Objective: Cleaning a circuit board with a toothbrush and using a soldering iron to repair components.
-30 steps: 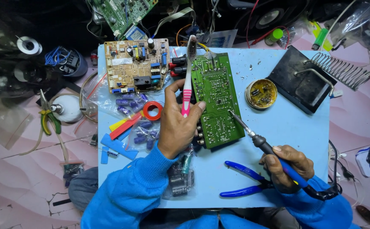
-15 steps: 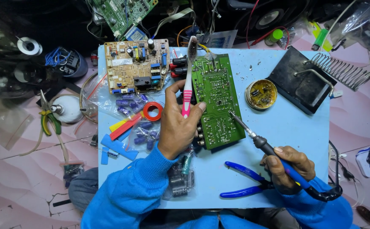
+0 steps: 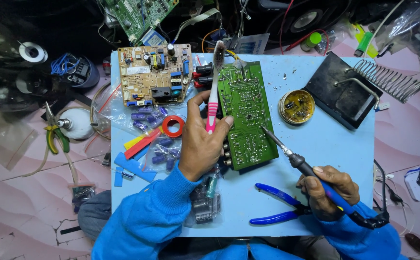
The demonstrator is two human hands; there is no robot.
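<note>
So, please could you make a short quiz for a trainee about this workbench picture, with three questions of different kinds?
1. True or false: the left hand holds a pink and white toothbrush.
2. Multiple choice: the tip of the soldering iron, held in the right hand, is over
A. the tan circuit board
B. the green circuit board
C. the round flux tin
3. Fill in: the pliers lying on the blue table beside the right hand have ____ handles.

Key: 1 true; 2 B; 3 blue.
</note>
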